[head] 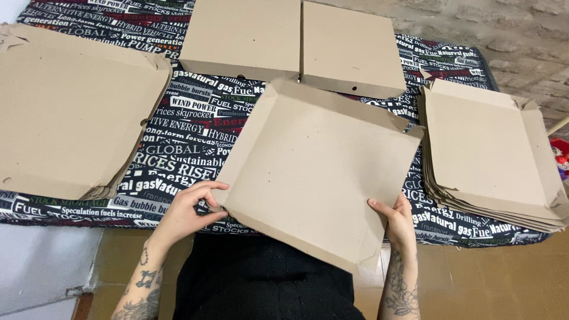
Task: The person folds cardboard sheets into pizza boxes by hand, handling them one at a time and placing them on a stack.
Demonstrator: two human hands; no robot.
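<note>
Head view: left hand (185, 212) pinching near-left corner of flat cardboard box blank (317, 172), right hand (398, 220) gripping its near-right edge, above patterned worktop (178, 142); blank stacks (492, 154) alongside.

Table (195, 127) covered with dark cloth printed all over in white, red and green lettering. Behind table, rough wall (504, 35) of pale brick, greyish-tan. Below table edge, floor (474, 278) in tan-yellow tiles. Pale grey-white panel (41, 261) at lower left, just under table edge. Light even, soft, no hard shadows.
</note>
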